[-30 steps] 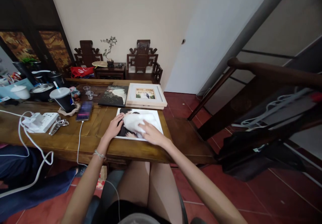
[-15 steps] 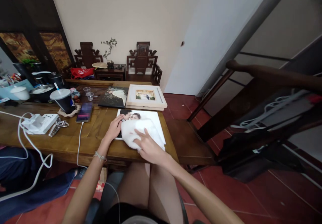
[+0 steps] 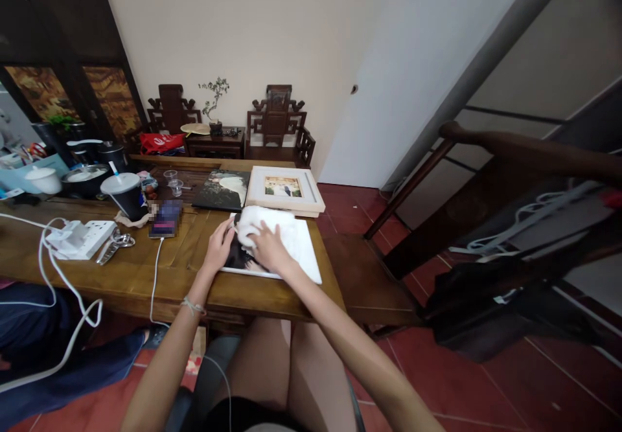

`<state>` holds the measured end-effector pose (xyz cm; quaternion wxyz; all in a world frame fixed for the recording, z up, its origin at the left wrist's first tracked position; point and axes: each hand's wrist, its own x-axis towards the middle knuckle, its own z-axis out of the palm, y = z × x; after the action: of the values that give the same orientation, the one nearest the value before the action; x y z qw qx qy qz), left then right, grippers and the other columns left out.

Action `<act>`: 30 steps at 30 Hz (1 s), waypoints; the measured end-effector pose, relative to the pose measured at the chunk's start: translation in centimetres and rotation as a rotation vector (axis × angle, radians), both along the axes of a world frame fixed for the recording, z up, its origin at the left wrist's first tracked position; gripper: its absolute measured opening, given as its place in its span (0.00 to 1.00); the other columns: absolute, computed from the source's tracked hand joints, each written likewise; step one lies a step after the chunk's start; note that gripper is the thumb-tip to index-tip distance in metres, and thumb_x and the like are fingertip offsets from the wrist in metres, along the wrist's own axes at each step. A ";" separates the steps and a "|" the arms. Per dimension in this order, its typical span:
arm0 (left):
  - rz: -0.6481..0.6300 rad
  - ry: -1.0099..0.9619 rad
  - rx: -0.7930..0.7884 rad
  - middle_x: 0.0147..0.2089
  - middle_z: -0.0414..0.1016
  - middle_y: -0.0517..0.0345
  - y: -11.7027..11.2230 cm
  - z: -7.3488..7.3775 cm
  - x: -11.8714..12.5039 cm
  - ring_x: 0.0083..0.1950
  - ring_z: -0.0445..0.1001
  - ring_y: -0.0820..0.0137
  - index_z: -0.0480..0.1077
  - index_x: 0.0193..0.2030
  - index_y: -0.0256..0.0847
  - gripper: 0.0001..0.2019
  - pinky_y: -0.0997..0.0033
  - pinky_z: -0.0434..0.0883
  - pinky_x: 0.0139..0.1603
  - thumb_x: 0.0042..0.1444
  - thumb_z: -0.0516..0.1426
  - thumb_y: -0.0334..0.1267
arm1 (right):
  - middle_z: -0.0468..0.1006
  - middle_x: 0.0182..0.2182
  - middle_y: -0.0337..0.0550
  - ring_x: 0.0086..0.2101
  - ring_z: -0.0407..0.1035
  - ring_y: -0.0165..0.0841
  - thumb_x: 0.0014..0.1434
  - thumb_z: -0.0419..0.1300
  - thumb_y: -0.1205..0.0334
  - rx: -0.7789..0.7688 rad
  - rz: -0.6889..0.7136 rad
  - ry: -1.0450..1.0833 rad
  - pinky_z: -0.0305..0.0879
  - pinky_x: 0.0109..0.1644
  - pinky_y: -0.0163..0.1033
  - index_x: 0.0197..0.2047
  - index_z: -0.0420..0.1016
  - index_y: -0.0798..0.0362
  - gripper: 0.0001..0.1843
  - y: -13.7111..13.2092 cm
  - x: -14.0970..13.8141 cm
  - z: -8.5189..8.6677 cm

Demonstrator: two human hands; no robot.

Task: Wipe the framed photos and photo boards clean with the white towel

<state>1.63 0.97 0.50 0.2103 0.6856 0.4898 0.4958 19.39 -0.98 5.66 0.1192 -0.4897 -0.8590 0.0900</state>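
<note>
A white photo panel (image 3: 305,250) with a dark-haired couple printed on it lies flat near the table's front right corner. At its left edge, my left hand (image 3: 219,245) holds the panel with fingers stretched along the side. My right hand (image 3: 268,245) presses a white fluffy cloth (image 3: 257,217) onto the panel's upper part, fingers spread over the cloth. The cloth hides the faces in the print; the lower left of the picture shows. Just behind lie a dark photo panel (image 3: 221,189) and a pale framed picture (image 3: 284,189).
To the left on the wooden table (image 3: 184,276) are a phone (image 3: 164,218) on a white cable, a dark cup with a straw (image 3: 125,195), a metal clip-like item (image 3: 115,244) and a power strip (image 3: 90,238). A wooden chair (image 3: 466,205) stands at right. Another person's leg (image 3: 87,370) shows lower left.
My right hand has moved the cloth up and left across the panel, uncovering the lower part of the print. My left hand stays at the left edge.
</note>
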 end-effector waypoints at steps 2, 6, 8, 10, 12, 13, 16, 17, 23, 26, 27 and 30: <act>0.031 -0.119 -0.025 0.65 0.68 0.48 -0.1 0.2 -0.2 0.66 0.66 0.62 0.65 0.64 0.39 0.26 0.62 0.62 0.68 0.68 0.43 0.51 | 0.59 0.68 0.52 0.68 0.43 0.52 0.54 0.55 0.74 0.001 0.130 -0.006 0.38 0.66 0.71 0.54 0.74 0.53 0.24 -1.6 -1.1 -0.2; 0.041 -0.116 -0.034 0.64 0.69 0.48 -0.5 0.3 -0.1 0.66 0.67 0.63 0.66 0.62 0.37 0.28 0.61 0.61 0.68 0.69 0.38 0.51 | 0.62 0.66 0.50 0.69 0.43 0.50 0.51 0.56 0.74 -0.009 0.363 0.046 0.34 0.68 0.69 0.48 0.76 0.53 0.22 -6.0 0.8 -0.5; 0.005 -0.018 -0.027 0.63 0.71 0.48 -0.6 0.2 0.2 0.65 0.67 0.63 0.69 0.60 0.37 0.27 0.60 0.61 0.68 0.69 0.39 0.50 | 0.66 0.63 0.54 0.68 0.48 0.46 0.50 0.55 0.74 -0.021 0.365 0.077 0.37 0.69 0.65 0.49 0.76 0.54 0.23 -7.4 3.1 -0.4; -0.043 0.088 -0.025 0.63 0.71 0.48 -0.6 0.0 0.3 0.65 0.67 0.63 0.71 0.58 0.38 0.24 0.59 0.60 0.69 0.69 0.42 0.47 | 0.69 0.61 0.59 0.66 0.54 0.44 0.51 0.54 0.74 -0.027 0.294 0.082 0.42 0.70 0.59 0.50 0.75 0.56 0.23 -7.8 5.4 -0.3; -0.073 0.181 -0.031 0.63 0.70 0.47 -0.4 -0.4 0.2 0.66 0.67 0.61 0.71 0.58 0.38 0.21 0.57 0.60 0.69 0.66 0.47 0.44 | 0.72 0.58 0.59 0.62 0.61 0.43 0.51 0.53 0.74 -0.037 0.173 0.081 0.46 0.69 0.55 0.50 0.75 0.57 0.23 -6.8 7.0 -0.2; -0.076 0.217 -0.035 0.64 0.70 0.46 -0.3 -0.6 0.2 0.66 0.66 0.60 0.72 0.57 0.37 0.20 0.56 0.60 0.69 0.64 0.50 0.43 | 0.74 0.56 0.57 0.59 0.64 0.44 0.52 0.52 0.74 -0.041 0.105 0.090 0.47 0.69 0.54 0.50 0.75 0.57 0.23 -5.9 7.5 -0.2; -0.076 0.271 -0.033 0.64 0.70 0.45 -0.1 -0.9 -0.1 0.66 0.67 0.58 0.73 0.56 0.37 0.19 0.54 0.61 0.69 0.61 0.53 0.40 | 0.79 0.50 0.53 0.52 0.71 0.45 0.55 0.49 0.74 -0.038 -0.046 0.140 0.50 0.66 0.54 0.51 0.75 0.57 0.23 -2.2 7.5 0.0; -0.080 0.274 -0.027 0.63 0.70 0.46 -0.1 -0.9 -0.2 0.66 0.67 0.58 0.73 0.56 0.38 0.19 0.54 0.61 0.69 0.61 0.53 0.40 | 0.79 0.50 0.52 0.50 0.72 0.45 0.56 0.48 0.74 -0.036 -0.063 0.157 0.53 0.64 0.53 0.51 0.75 0.56 0.23 -0.8 6.9 0.2; -0.076 0.249 -0.015 0.61 0.73 0.46 -0.2 -0.7 -0.3 0.63 0.70 0.57 0.75 0.55 0.38 0.18 0.52 0.64 0.67 0.59 0.55 0.40 | 0.81 0.48 0.45 0.47 0.74 0.40 0.58 0.48 0.72 -0.058 0.022 0.209 0.65 0.51 0.38 0.49 0.76 0.53 0.21 5.4 0.3 1.6; -0.069 0.244 -0.017 0.59 0.75 0.48 -0.2 -0.7 -0.3 0.62 0.71 0.57 0.75 0.54 0.40 0.17 0.52 0.65 0.66 0.59 0.55 0.40 | 0.80 0.51 0.45 0.48 0.73 0.41 0.58 0.50 0.71 -0.053 0.059 0.209 0.63 0.53 0.38 0.49 0.77 0.53 0.20 6.3 -2.0 1.7; -0.068 0.242 -0.017 0.59 0.75 0.48 -0.1 -0.7 -0.4 0.62 0.71 0.57 0.75 0.54 0.41 0.17 0.52 0.65 0.66 0.59 0.56 0.39 | 0.80 0.51 0.46 0.48 0.73 0.42 0.58 0.50 0.71 -0.051 0.061 0.210 0.62 0.53 0.38 0.48 0.77 0.53 0.20 6.3 -2.1 1.5; -0.072 0.233 -0.016 0.60 0.74 0.48 -0.1 -0.8 -0.4 0.63 0.70 0.58 0.75 0.53 0.41 0.17 0.52 0.64 0.67 0.59 0.55 0.39 | 0.82 0.47 0.46 0.46 0.74 0.40 0.59 0.49 0.70 -0.047 0.031 0.213 0.64 0.51 0.37 0.48 0.78 0.53 0.20 5.6 -0.1 1.0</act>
<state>1.25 0.88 -0.30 0.1751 0.7539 0.4901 0.4009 19.29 4.59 6.64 0.1970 -0.4666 -0.8466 0.1636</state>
